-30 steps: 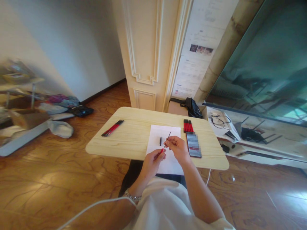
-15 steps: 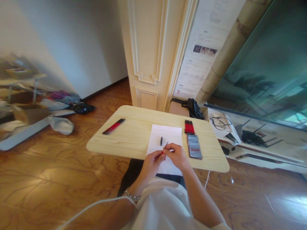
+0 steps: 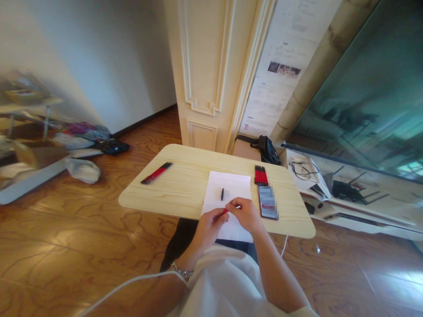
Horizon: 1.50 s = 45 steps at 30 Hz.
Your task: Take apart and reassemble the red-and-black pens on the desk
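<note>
My left hand [image 3: 213, 222] is closed around a red pen barrel [image 3: 225, 211], whose end shows between thumb and fingers. Just to its right, my right hand [image 3: 243, 212] pinches a thin dark pen refill [image 3: 231, 201]; most of it is hidden by the fingers, and its lower end lies close to the barrel. Both hands hover over a white sheet of paper [image 3: 216, 180]. Lying on that sheet beyond the fingers are a short black pen part [image 3: 222, 194] and, beside it, a tiny pale piece too small to make out.
Several red-and-black pens [image 3: 157, 173] lie at the left of the wooden table [image 3: 185, 171]. Another row of such pens [image 3: 261, 175] sits on the right, above a phone [image 3: 268, 201]. A black bag [image 3: 268, 149] rests behind the table. A white cable crosses my left forearm.
My right hand has moved slightly right, its fingers a little apart from the left hand's. More of the red barrel's end shows, and less of the refill sticks out above my fingers.
</note>
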### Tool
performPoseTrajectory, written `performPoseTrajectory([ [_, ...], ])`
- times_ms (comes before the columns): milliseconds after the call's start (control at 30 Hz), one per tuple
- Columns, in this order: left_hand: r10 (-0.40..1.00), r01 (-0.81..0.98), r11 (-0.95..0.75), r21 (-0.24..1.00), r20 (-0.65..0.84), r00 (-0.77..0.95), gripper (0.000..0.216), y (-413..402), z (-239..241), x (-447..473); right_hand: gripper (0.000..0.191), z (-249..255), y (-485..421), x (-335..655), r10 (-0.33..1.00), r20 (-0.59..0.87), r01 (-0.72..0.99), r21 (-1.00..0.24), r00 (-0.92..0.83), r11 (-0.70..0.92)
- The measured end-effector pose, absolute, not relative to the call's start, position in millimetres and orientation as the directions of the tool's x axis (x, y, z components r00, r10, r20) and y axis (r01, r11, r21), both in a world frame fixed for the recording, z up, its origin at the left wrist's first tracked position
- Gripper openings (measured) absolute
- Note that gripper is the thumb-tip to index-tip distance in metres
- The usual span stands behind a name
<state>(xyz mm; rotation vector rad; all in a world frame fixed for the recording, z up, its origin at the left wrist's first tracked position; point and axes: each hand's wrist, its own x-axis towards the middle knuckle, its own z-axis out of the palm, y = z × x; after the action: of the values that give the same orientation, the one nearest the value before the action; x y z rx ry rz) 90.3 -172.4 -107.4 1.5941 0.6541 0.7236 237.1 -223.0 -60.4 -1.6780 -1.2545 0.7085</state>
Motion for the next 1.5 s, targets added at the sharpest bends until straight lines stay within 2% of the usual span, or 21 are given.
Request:
performPoseTrajectory([
  [67, 0.756, 0.007, -0.117, 0.993, 0.085, 0.649, 0.029, -173, -107, 90, 0.019, -61, -222, 239, 0.951, 0.064, 0.439, -0.895, 0.303, -0.079],
  [167, 0.754, -0.036, -0.044, 0.998, 0.057, 0.654, 0.031, -173, -106, 90, 0.015, -65, -217, 250, 0.984, 0.032, 0.405, -0.913, 0.177, -0.043],
  [233, 0.758, -0.071, 0.024, 0.997, 0.028, 0.652, 0.034, -171, -106, 90, 0.020, -70, -208, 260, 0.992, 0.005, 0.388, -0.921, 0.128, -0.045],
  [267, 0.762, -0.086, 0.055, 0.995, 0.013, 0.647, 0.035, -171, -106, 90, 0.023, -74, -202, 265, 0.987, -0.005, 0.407, -0.911, 0.161, -0.070],
  [333, 0.774, -0.102, 0.100, 0.990, -0.013, 0.633, 0.037, -170, -106, 90, 0.022, -82, -189, 272, 0.945, -0.003, 0.517, -0.836, 0.328, -0.182],
  [433, 0.788, -0.093, 0.121, 0.988, -0.039, 0.615, 0.038, -170, -105, 89, 0.022, -90, -168, 273, 0.879, -0.006, 0.677, -0.636, 0.477, -0.371],
  [567, 0.791, -0.070, 0.105, 0.992, -0.041, 0.610, 0.037, -169, -104, 89, 0.026, -92, -153, 265, 0.841, -0.066, 0.754, -0.409, 0.537, -0.514],
  [667, 0.799, -0.081, 0.093, 0.992, -0.026, 0.601, 0.037, -168, -104, 88, 0.023, -91, -151, 263, 0.840, -0.074, 0.774, -0.354, 0.537, -0.525],
  [733, 0.803, -0.096, 0.094, 0.991, -0.018, 0.595, 0.038, -167, -104, 87, 0.021, -92, -152, 265, 0.845, -0.030, 0.761, -0.418, 0.534, -0.496],
  [800, 0.803, -0.108, 0.099, 0.989, -0.015, 0.596, 0.038, -167, -106, 88, 0.020, -93, -156, 268, 0.850, 0.013, 0.688, -0.593, 0.527, -0.418],
  [900, 0.793, -0.110, 0.101, 0.989, -0.013, 0.609, 0.038, -169, -107, 90, 0.026, -89, -167, 270, 0.866, 0.030, 0.424, -0.880, 0.499, -0.214],
  [967, 0.785, -0.111, 0.099, 0.989, -0.009, 0.619, 0.038, -171, -106, 91, 0.029, -81, -176, 268, 0.874, 0.031, 0.215, -0.973, 0.485, -0.085],
  [1033, 0.780, -0.111, 0.094, 0.989, -0.004, 0.626, 0.037, -173, -106, 93, 0.030, -71, -185, 264, 0.872, 0.026, 0.052, -0.999, 0.489, 0.000],
  [1133, 0.775, -0.104, 0.082, 0.991, 0.002, 0.632, 0.037, -175, -104, 95, 0.033, -57, -194, 256, 0.864, 0.020, -0.061, -0.996, 0.503, 0.059],
  [1300, 0.776, -0.093, 0.063, 0.994, 0.010, 0.631, 0.036, -176, -103, 94, 0.031, -49, -196, 248, 0.868, 0.022, -0.107, -0.990, 0.496, 0.087],
  [1500, 0.778, -0.074, 0.047, 0.996, 0.010, 0.629, 0.036, -175, -100, 94, 0.031, -49, -196, 245, 0.875, 0.031, -0.065, -0.995, 0.484, 0.072],
])
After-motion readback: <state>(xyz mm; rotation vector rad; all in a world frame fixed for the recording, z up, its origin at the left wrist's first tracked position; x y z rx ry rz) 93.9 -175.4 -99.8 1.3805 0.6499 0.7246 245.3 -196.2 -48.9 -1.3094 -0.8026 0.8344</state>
